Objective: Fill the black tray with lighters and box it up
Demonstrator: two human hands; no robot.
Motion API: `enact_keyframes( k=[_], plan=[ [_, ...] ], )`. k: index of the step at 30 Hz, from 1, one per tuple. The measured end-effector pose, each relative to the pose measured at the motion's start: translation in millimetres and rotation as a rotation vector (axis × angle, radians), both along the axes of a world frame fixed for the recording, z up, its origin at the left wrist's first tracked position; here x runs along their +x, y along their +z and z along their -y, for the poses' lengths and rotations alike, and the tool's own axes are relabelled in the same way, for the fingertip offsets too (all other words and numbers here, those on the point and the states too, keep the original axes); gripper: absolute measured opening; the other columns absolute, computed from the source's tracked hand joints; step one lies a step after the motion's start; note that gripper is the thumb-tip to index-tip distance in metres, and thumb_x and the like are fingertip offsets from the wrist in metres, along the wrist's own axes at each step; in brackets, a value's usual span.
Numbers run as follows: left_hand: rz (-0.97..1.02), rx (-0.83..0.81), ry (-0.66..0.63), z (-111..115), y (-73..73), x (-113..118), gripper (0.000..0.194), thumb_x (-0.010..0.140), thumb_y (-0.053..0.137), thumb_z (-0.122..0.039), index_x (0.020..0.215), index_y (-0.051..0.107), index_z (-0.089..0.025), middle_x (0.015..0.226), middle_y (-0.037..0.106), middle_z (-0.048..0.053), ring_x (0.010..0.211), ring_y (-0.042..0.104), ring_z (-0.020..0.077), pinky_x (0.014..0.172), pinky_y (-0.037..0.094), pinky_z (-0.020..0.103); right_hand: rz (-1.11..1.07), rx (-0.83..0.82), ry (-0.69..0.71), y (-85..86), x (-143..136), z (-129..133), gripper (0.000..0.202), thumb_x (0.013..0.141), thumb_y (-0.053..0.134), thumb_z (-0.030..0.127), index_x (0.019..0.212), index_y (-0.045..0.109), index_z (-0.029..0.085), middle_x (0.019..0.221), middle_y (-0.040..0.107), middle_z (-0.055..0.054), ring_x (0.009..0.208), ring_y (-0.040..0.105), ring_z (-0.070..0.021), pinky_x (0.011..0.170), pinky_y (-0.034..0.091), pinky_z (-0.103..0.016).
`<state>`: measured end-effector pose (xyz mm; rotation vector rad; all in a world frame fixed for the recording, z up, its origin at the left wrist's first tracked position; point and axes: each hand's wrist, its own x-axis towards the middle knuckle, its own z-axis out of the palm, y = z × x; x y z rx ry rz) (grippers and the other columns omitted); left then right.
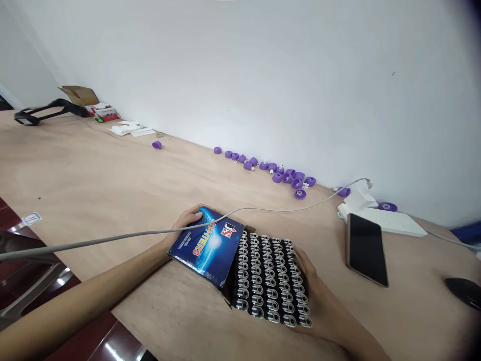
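Observation:
A blue cardboard box (210, 245) printed "LIGHTERS" is tilted in front of me on the wooden table. My left hand (188, 219) grips its far left edge, the thumb lying on the printed face. Rows of black lighters with metal tops (270, 281) stand packed together at the box's open right end; whether they are partly inside it I cannot tell. Around the right side of the lighter block wraps my right hand (313, 286), its fingers largely hidden. A grey cable (248, 208) passes across the view in front of the box.
Several purple caps (287, 176) lie along the wall. To the right are a dark-screened phone (366, 249), a white power strip (394, 221) and a black mouse (465, 291). White papers (131, 129), a red-and-white box (103, 111) and a black handled object (48, 110) are far left.

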<state>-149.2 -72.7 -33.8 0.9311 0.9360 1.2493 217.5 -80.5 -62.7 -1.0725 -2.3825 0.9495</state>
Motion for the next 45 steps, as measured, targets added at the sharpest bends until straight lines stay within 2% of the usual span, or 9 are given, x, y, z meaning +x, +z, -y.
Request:
enact_keyframes(
  k=[5, 11, 15, 23, 31, 38, 45],
  plan=[
    [0.004, -0.022, 0.005, 1, -0.3, -2, 0.033, 0.078, 0.069, -0.041, 0.098, 0.068, -0.015, 0.089, 0.072, 0.006, 0.079, 0.067, 0.0239, 0.074, 0.052, 0.032, 0.017, 0.038, -0.002, -2.6, -2, -3, 0.131, 0.063, 0.083, 0.036, 0.158, -0.007, 0.024, 0.161, 0.024, -0.023, 0.147, 0.028, -0.0437, 0.114, 0.033, -0.060],
    [0.019, -0.038, -0.012, 2, 3.3, 0, 0.031, 0.079, 0.069, -0.040, 0.097, 0.067, -0.015, 0.089, 0.072, 0.007, 0.075, 0.067, 0.0222, 0.071, 0.052, 0.031, 0.000, 0.017, -0.011, 0.8, -15, -3, 0.132, 0.065, 0.081, 0.036, 0.157, -0.014, 0.027, 0.162, 0.020, -0.021, 0.148, 0.026, -0.0419, 0.114, 0.034, -0.060],
    [0.025, -0.029, -0.002, 1, 0.9, 0, 0.033, 0.077, 0.070, -0.042, 0.094, 0.067, -0.015, 0.084, 0.070, 0.006, 0.072, 0.065, 0.0204, 0.069, 0.051, 0.029, -0.034, 0.030, -0.089, -0.2, -25, 2, 0.129, 0.062, 0.079, 0.028, 0.157, -0.010, 0.028, 0.161, 0.022, -0.020, 0.147, 0.028, -0.0422, 0.113, 0.036, -0.060],
    [0.043, -0.036, -0.004, 2, 2.2, 0, 0.029, 0.076, 0.072, -0.040, 0.091, 0.067, -0.016, 0.079, 0.068, 0.004, 0.070, 0.064, 0.0199, 0.067, 0.050, 0.029, -0.051, 0.057, -0.171, 1.7, -34, 13, 0.130, 0.061, 0.081, 0.029, 0.157, -0.006, 0.028, 0.159, 0.027, -0.019, 0.144, 0.031, -0.0463, 0.111, 0.037, -0.063],
    [0.054, -0.019, 0.001, 2, 4.1, 0, 0.028, 0.074, 0.073, -0.040, 0.085, 0.067, -0.015, 0.077, 0.067, 0.004, 0.068, 0.063, 0.0192, 0.067, 0.049, 0.027, -0.017, 0.059, -0.249, 2.2, -35, 23, 0.119, 0.067, 0.074, 0.035, 0.157, -0.003, 0.027, 0.159, 0.029, -0.018, 0.144, 0.033, -0.0442, 0.111, 0.037, -0.061],
    [0.057, -0.007, 0.000, 1, 1.2, 0, 0.027, 0.076, 0.072, -0.040, 0.085, 0.066, -0.015, 0.077, 0.067, 0.003, 0.068, 0.063, 0.0187, 0.066, 0.048, 0.027, -0.027, 0.077, -0.275, 3.9, -43, 29, 0.120, 0.063, 0.074, 0.026, 0.157, 0.000, 0.025, 0.154, 0.035, -0.019, 0.141, 0.037, -0.0451, 0.110, 0.037, -0.062],
    [0.061, -0.001, 0.008, 2, -3.0, 1, 0.032, 0.078, 0.070, -0.042, 0.095, 0.066, -0.015, 0.082, 0.066, 0.004, 0.074, 0.062, 0.0194, 0.070, 0.049, 0.028, -0.027, 0.134, -0.306, 3.3, -53, 39, 0.119, 0.062, 0.073, 0.026, 0.157, 0.001, 0.024, 0.153, 0.039, -0.019, 0.134, 0.048, -0.0431, 0.103, 0.047, -0.055]
  ],
)
